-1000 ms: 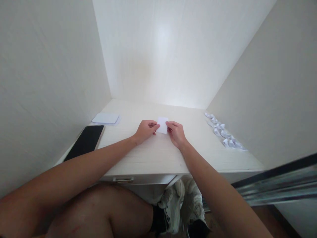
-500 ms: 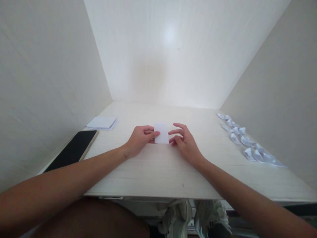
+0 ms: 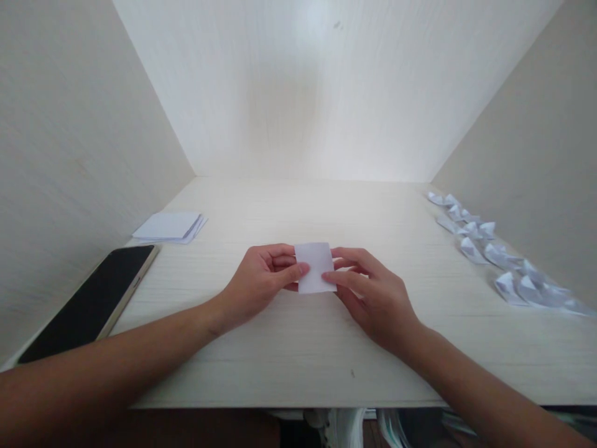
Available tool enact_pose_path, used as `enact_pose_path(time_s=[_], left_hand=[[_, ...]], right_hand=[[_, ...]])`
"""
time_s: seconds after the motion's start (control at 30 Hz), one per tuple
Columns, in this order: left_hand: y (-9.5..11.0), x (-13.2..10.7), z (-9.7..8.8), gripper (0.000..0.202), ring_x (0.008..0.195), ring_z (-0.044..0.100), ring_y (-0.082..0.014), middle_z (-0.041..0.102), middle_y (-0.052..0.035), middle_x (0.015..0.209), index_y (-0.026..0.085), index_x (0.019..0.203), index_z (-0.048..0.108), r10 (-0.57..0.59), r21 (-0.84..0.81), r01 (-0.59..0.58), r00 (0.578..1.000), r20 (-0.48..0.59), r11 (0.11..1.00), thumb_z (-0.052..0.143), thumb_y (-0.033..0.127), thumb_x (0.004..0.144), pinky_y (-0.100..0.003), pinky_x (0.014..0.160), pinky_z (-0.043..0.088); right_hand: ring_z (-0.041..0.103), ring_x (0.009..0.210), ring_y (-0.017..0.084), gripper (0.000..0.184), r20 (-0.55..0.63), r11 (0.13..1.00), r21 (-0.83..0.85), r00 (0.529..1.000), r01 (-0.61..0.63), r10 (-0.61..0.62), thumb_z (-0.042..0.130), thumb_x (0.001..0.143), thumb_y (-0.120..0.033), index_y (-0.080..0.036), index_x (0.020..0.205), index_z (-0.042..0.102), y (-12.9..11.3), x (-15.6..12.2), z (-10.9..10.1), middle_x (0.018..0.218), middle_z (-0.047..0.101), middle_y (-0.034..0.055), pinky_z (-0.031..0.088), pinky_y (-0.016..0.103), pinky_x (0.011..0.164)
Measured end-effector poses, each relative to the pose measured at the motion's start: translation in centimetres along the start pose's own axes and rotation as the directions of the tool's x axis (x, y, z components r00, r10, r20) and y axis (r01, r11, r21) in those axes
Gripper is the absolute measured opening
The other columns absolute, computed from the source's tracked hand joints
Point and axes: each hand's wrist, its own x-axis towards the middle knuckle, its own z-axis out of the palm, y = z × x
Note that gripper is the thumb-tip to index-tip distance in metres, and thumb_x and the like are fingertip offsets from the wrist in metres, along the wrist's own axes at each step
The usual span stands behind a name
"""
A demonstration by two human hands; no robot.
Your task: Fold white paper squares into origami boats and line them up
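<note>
A small, nearly square piece of white paper (image 3: 315,261) is held up between my two hands, a little above the middle of the tabletop. My left hand (image 3: 268,272) pinches its left edge, thumb in front and fingers behind. At the right edge, my right hand (image 3: 368,286) grips the same paper, the thumb lying on its face and the other fingers at the back. Whether the paper is a single layer or folded I cannot tell.
Several small folded paper boats (image 3: 494,252) lie in rows along the right wall. A stack of white paper sheets (image 3: 168,226) rests at the left, with a black-screened phone (image 3: 93,298) nearer me. Walls enclose the white table (image 3: 280,367) on three sides.
My right hand, which was apart from the paper with its fingers spread, has closed on the paper's right edge. The camera view has shifted closer and lower over the table.
</note>
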Motion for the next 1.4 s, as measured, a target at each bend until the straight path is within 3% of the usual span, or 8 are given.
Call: enact_pose_path(time_s=[0.17, 0.5, 0.67, 0.8, 0.9, 1.07, 1.23, 1.4], left_hand=[[0.5, 0.1, 0.1, 0.028, 0.07, 0.074, -0.0178, 0.08, -0.006, 0.08, 0.015, 0.085, 0.077, -0.002, 0.015, 0.002, 0.999, 0.037, 1.0, 0.087, 0.038, 0.073, -0.027, 0.065, 0.063], [0.1, 0.2, -0.1, 0.027, 0.077, 0.079, -0.0233, 0.079, -0.0053, 0.08, 0.015, 0.081, 0.072, 0.024, 0.01, -0.025, 0.993, 0.114, 1.0, 0.082, 0.04, 0.078, -0.035, 0.075, 0.068], [-0.3, -0.2, 0.1, 0.041, 0.084, 0.08, -0.0271, 0.081, -0.0083, 0.087, 0.015, 0.116, 0.068, 0.037, 0.011, -0.038, 0.993, 0.109, 0.999, 0.08, 0.036, 0.083, -0.034, 0.072, 0.068], [-0.1, -0.8, 0.5, 0.054, 0.088, 0.08, -0.0248, 0.081, -0.0058, 0.089, 0.016, 0.135, 0.058, 0.138, 0.038, -0.14, 0.989, 0.05, 0.989, 0.076, 0.034, 0.087, -0.033, 0.072, 0.069], [0.2, -1.0, 0.8, 0.048, 0.092, 0.079, -0.0255, 0.08, -0.0084, 0.098, 0.014, 0.127, 0.064, 0.202, 0.043, -0.202, 0.979, 0.017, 0.978, 0.075, 0.038, 0.087, -0.035, 0.071, 0.07], [0.1, -1.1, 0.7, 0.046, 0.086, 0.078, -0.0235, 0.08, -0.0068, 0.098, 0.016, 0.114, 0.073, 0.23, 0.13, -0.225, 0.973, -0.025, 0.966, 0.088, 0.03, 0.073, -0.036, 0.072, 0.071], [0.1, -1.1, 0.8, 0.029, 0.078, 0.077, -0.0201, 0.08, -0.0037, 0.088, 0.017, 0.101, 0.078, 0.292, 0.182, -0.271, 0.952, -0.097, 0.945, 0.086, 0.027, 0.075, -0.035, 0.071, 0.071], [0.4, -1.2, 1.0, 0.026, 0.075, 0.078, -0.019, 0.081, -0.0026, 0.085, 0.018, 0.099, 0.079, 0.304, 0.162, -0.288, 0.949, -0.088, 0.944, 0.086, 0.024, 0.075, -0.032, 0.071, 0.071]], right_hand=[[0.073, 0.094, 0.019, 0.018, 0.005, 0.982, 0.117, 0.988, -0.151, 0.151, 0.064, 0.091, -0.011, -0.023, 0.097, 0.075, -0.3, 0.4, 0.2, 0.111, 0.073, 0.0085, 0.062, 0.031, 0.078], [0.071, 0.084, 0.017, 0.013, 0.04, 0.953, 0.197, 0.973, -0.231, 0.227, 0.065, 0.093, -0.016, -0.024, 0.09, 0.075, -0.3, 0.7, -0.3, 0.1, 0.075, 0.0049, 0.057, 0.029, 0.071], [0.067, 0.079, 0.016, 0.012, 0.078, 0.907, 0.262, 0.944, -0.33, 0.32, 0.064, 0.094, -0.02, -0.023, 0.083, 0.069, -0.6, 0.7, -0.2, 0.097, 0.072, 0.004, 0.052, 0.027, 0.063], [0.064, 0.072, 0.015, 0.016, 0.097, 0.843, 0.339, 0.907, -0.417, 0.409, 0.064, 0.094, -0.025, -0.023, 0.078, 0.063, -0.9, 0.7, -0.2, 0.094, 0.072, 0.0035, 0.05, 0.027, 0.06], [0.064, 0.07, 0.016, 0.022, 0.106, 0.793, 0.387, 0.877, -0.47, 0.468, 0.065, 0.093, -0.03, -0.023, 0.072, 0.059, -1.0, 0.7, -0.2, 0.09, 0.072, 0.0038, 0.05, 0.028, 0.059], [0.064, 0.069, 0.016, 0.021, 0.138, 0.763, 0.408, 0.86, -0.501, 0.491, 0.066, 0.091, -0.03, -0.023, 0.072, 0.061, -1.4, 0.6, -0.2, 0.082, 0.069, 0.0022, 0.049, 0.028, 0.057], [0.065, 0.069, 0.016, 0.021, 0.134, 0.758, 0.431, 0.865, -0.489, 0.483, 0.066, 0.092, -0.03, -0.023, 0.073, 0.062, -1.6, 0.6, -0.2, 0.08, 0.069, 0.0017, 0.05, 0.028, 0.057], [0.066, 0.073, 0.016, 0.019, 0.07, 0.783, 0.449, 0.89, -0.431, 0.45, 0.066, 0.094, -0.032, -0.022, 0.077, 0.066, -1.7, 0.6, -0.3, 0.089, 0.071, 0.0042, 0.052, 0.029, 0.059]])
